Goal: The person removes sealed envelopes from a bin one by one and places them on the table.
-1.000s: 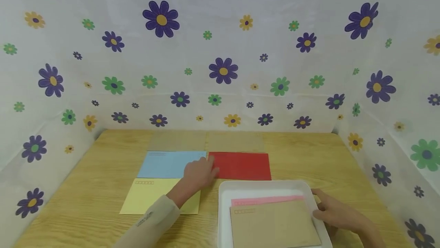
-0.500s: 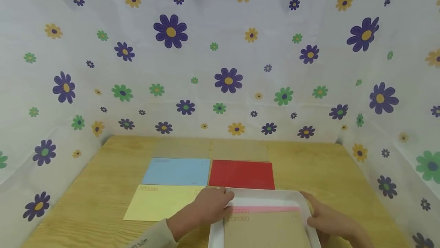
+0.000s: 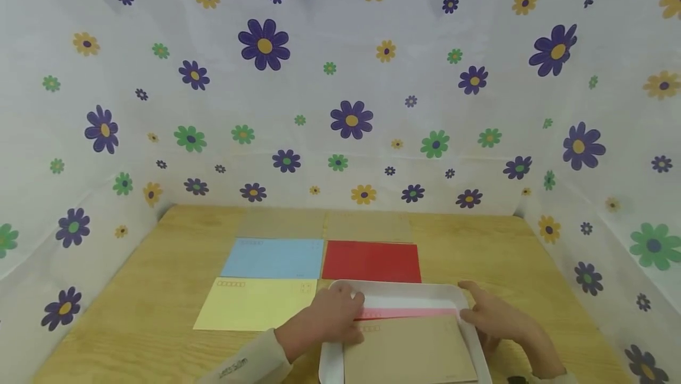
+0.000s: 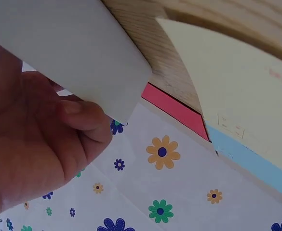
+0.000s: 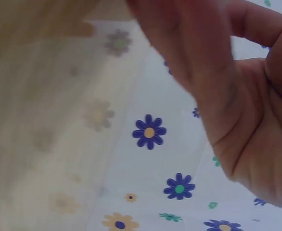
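Observation:
A white tray (image 3: 463, 295) holds a brown envelope (image 3: 409, 351) lying over a pink envelope (image 3: 415, 313). My left hand (image 3: 327, 316) reaches over the tray's left rim, its thumb at the brown envelope's upper left corner and a bent finger just beyond. In the left wrist view the grey-looking tray wall (image 4: 78, 53) hides the fingertips, so I cannot tell whether they pinch an envelope. My right hand (image 3: 495, 316) holds the tray's right rim near the far corner. The fingers (image 5: 203, 48) of that hand are blurred in the right wrist view.
Laid out left of and beyond the tray are a yellow envelope (image 3: 258, 304), a blue envelope (image 3: 273, 258) and a red envelope (image 3: 371, 261). Two brown envelopes (image 3: 282, 223) lie behind these. A flower-patterned sheet (image 3: 308, 88) walls the wooden table (image 3: 133, 289) at the back and sides.
My left hand has left the red envelope and come back to the tray's upper left corner. The tray has shifted slightly to the left, with my right hand staying at its right rim.

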A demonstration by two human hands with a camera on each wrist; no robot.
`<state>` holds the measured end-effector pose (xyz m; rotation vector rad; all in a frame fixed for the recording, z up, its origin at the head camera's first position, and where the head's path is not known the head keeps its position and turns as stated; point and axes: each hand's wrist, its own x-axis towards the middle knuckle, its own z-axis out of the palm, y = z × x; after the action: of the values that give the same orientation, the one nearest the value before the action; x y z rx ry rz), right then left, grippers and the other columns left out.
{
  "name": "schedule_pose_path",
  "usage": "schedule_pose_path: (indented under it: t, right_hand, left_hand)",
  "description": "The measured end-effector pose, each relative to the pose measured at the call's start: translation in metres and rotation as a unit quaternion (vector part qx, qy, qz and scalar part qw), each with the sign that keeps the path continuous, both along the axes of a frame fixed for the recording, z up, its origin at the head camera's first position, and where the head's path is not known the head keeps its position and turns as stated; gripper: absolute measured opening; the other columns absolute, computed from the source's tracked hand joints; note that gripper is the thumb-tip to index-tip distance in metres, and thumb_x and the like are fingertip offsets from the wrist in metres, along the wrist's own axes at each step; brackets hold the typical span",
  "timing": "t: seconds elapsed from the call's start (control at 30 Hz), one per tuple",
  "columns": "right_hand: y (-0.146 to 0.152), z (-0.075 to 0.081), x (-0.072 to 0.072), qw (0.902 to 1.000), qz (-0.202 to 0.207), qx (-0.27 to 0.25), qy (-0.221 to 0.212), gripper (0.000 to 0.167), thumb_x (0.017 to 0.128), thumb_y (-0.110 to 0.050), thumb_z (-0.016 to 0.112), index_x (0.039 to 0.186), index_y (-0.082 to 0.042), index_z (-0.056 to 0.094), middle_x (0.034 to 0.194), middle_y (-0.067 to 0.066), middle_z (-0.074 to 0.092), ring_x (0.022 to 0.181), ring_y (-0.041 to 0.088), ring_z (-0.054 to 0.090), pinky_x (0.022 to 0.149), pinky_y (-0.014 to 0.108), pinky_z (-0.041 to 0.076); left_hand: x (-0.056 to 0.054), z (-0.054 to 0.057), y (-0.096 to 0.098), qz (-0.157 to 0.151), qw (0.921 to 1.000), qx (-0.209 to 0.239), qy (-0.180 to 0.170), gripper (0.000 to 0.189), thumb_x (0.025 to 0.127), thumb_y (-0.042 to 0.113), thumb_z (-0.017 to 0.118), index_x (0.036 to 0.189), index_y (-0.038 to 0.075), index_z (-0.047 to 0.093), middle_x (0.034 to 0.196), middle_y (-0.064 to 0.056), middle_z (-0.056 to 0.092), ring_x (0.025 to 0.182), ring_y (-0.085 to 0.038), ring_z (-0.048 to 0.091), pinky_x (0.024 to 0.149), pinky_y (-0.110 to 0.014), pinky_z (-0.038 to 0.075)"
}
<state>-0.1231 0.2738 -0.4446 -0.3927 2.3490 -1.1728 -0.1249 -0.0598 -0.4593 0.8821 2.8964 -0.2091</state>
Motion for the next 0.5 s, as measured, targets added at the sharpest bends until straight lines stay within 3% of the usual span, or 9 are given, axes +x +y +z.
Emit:
schedule_pose_path:
  t: [0.13,0.37,0.5]
  right_hand:
    - [-0.011,0.009,-0.003,0.9974,-0.022,0.055,0.042,0.063,0.094,-0.006,0.054,0.148,0.009,0.025,0.06,0.004,0.048,0.044,0.014,0.046,0.042,0.031,0.047]
    - [-0.012,0.005,-0.002,0.9962,-0.012,0.076,0.042,0.056,0.094,0.002,0.052,0.147,0.004,0.033,0.105,0.023,0.06,0.048,0.019,0.049,0.042,0.033,0.045]
    - [-0.01,0.002,-0.003,0.9973,-0.011,0.064,0.034,0.056,0.096,0.0,0.05,0.148,0.001,0.03,0.112,0.031,0.059,0.052,0.022,0.055,0.042,0.037,0.048]
  left_hand:
    - [-0.003,0.002,0.004,0.02,0.9995,0.001,-0.023,0.05,0.079,0.055,0.075,0.103,0.014,0.061,0.098,-0.003,0.057,0.093,-0.016,0.05,0.067,-0.033,0.048]
    - [-0.006,-0.002,0.005,0.047,0.9978,0.03,-0.035,0.04,0.08,0.045,0.076,0.094,0.011,0.062,0.087,0.0,0.054,0.079,-0.013,0.046,0.056,-0.03,0.045]
    - [-0.007,-0.002,0.002,0.049,0.9975,0.044,-0.025,0.033,0.082,0.04,0.075,0.089,0.013,0.058,0.079,0.002,0.049,0.075,-0.012,0.044,0.054,-0.029,0.042]
